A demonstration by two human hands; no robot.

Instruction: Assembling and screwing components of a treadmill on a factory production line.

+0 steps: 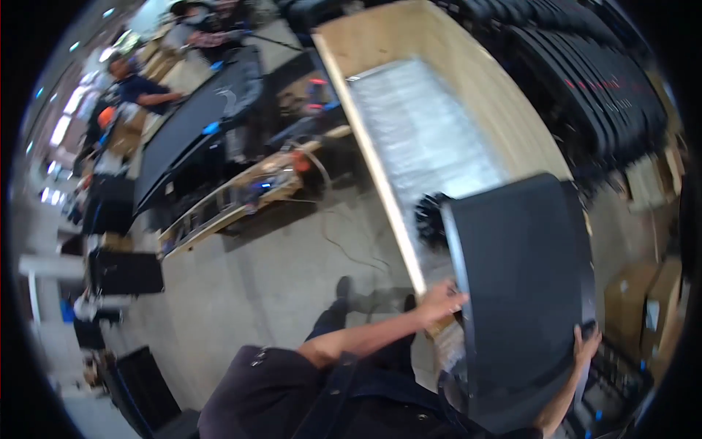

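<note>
A long flat black panel [523,278] with a pale left edge and rounded far corners lies in front of me, over the near end of a wooden crate [380,164]. My left hand [441,302] grips its left edge, fingers curled at the rim. On the opposite edge, nearer to me, my right hand [585,344] has hold of the panel, its fingers partly hidden. Inside the crate lies something flat in clear plastic wrap [428,128]. A black bristly clump [431,219] shows beside the panel's far left corner.
Black ribbed parts [585,91] are stacked beyond the crate at right. Cardboard boxes [643,304] stand at the right. At left, another long black panel [197,135] rests on a wooden-framed bench [241,212]; two people are behind it. A thin hose [340,241] lies on the floor.
</note>
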